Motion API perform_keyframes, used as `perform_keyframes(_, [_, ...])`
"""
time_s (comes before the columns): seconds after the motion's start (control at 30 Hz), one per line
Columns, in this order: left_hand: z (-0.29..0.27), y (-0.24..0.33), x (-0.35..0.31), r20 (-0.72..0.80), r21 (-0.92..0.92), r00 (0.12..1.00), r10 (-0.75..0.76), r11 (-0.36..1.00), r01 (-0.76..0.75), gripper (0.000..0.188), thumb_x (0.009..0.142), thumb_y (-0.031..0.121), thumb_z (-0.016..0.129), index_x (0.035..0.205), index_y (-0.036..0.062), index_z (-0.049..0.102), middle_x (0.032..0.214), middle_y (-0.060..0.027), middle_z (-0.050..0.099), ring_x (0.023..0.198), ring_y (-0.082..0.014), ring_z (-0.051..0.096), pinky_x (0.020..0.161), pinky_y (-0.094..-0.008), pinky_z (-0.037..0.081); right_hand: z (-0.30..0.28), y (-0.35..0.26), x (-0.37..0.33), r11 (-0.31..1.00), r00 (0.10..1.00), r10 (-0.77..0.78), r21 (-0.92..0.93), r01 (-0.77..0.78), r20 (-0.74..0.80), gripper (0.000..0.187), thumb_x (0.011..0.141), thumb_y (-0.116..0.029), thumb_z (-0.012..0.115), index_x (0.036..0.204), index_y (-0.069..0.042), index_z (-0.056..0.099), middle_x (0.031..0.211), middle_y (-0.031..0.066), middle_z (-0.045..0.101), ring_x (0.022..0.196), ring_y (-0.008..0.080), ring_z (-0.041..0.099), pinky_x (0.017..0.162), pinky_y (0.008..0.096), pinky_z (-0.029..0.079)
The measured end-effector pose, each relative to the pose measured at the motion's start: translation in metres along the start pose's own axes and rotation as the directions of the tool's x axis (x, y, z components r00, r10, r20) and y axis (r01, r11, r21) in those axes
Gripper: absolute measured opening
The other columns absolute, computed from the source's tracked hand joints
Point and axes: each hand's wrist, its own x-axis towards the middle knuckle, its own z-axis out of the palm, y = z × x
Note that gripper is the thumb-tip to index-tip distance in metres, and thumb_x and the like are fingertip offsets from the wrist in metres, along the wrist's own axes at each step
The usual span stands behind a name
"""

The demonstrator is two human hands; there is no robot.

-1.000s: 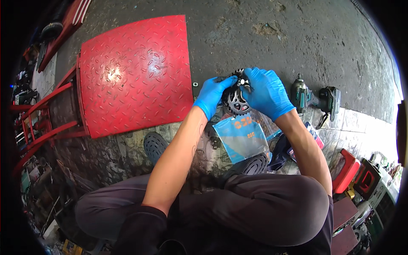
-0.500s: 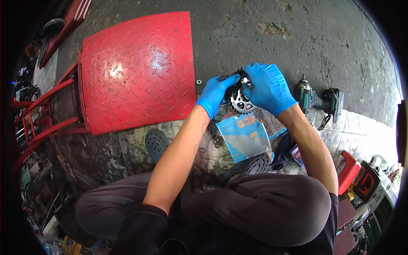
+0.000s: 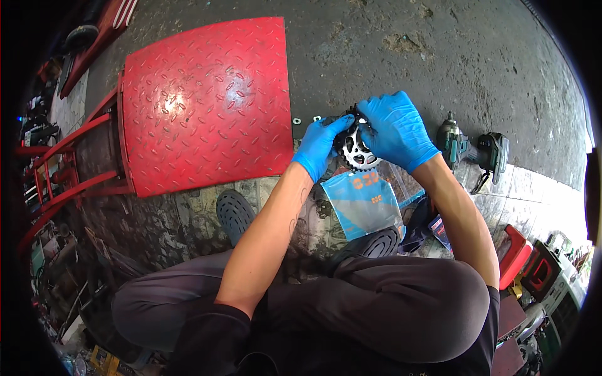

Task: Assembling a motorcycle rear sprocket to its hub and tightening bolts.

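Both hands wear blue gloves and meet over a silver toothed sprocket (image 3: 359, 155) with cut-out openings and black parts around its upper left. My left hand (image 3: 318, 145) grips the sprocket's left side, thumb reaching to the top. From the upper right, my right hand (image 3: 396, 130) closes its curled fingers on the sprocket's upper part; its fingertips are mostly hidden. Under the sprocket lies a clear and blue plastic bag (image 3: 365, 203) with orange print. Two small metal pieces lie beside my left hand, one of them a small plate (image 3: 296, 121) by the red ramp.
A red tread-plate ramp (image 3: 207, 106) with a red frame (image 3: 69, 147) fills the left. On the right lies a green and black cordless impact wrench (image 3: 467, 150). My shoes (image 3: 235, 213) are close to the bag. Red plastic items (image 3: 516, 250) and clutter line the lower right.
My left hand and the sprocket have shifted very slightly to the right. A second small metal piece now shows above my left hand. My right hand keeps its hold.
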Motion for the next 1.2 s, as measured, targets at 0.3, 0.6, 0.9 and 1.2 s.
perform_keyframes(0.3, [0.004,-0.005,-0.011,-0.064,0.013,0.998,0.006,1.0,-0.006,0.022,0.091,0.014,0.068,0.106,-0.0019,0.069,0.095,-0.0116,0.072,0.079,-0.0156,0.067,0.072,-0.0255,0.055,0.004,0.004,-0.004,1.0,0.998,-0.002,0.006,0.001,0.056,0.023,0.087,-0.029,0.061,0.091,-0.007,0.067,0.078,0.0118,0.069,0.072,0.0353,0.062,0.07,0.0394,0.047])
perform_keyframes(0.6, [0.017,-0.044,-0.036,-0.009,-0.115,0.994,0.105,0.988,-0.105,0.027,0.091,0.014,0.068,0.114,-0.0006,0.065,0.105,-0.008,0.069,0.089,-0.0112,0.063,0.081,-0.0245,0.052,0.044,0.028,-0.056,0.419,0.806,0.556,0.769,-0.482,0.202,0.052,0.099,-0.046,0.053,0.085,0.001,0.071,0.078,0.0077,0.07,0.071,0.021,0.063,0.072,0.0321,0.05])
perform_keyframes(0.9, [0.0,0.011,-0.019,0.123,0.973,0.885,0.45,0.121,-0.197,0.023,0.087,0.024,0.071,0.105,0.0106,0.07,0.095,-0.0083,0.067,0.082,-0.0236,0.067,0.069,-0.0357,0.054,0.045,0.042,-0.098,-0.093,0.541,0.71,0.821,-0.563,0.451,0.057,0.102,-0.049,0.048,0.082,0.0,0.068,0.074,0.0039,0.063,0.068,0.0127,0.056,0.07,0.0234,0.045])
perform_keyframes(1.2, [-0.053,0.014,0.033,0.41,0.897,0.737,0.537,-0.383,-0.221,0.011,0.078,0.01,0.069,0.089,0.0086,0.067,0.085,-0.0118,0.062,0.07,-0.0365,0.062,0.063,-0.0456,0.051,0.046,0.016,-0.083,0.265,0.626,0.749,0.769,-0.581,0.215,0.05,0.099,-0.038,0.055,0.082,0.008,0.066,0.071,0.007,0.065,0.063,0.0171,0.051,0.066,0.0316,0.047])
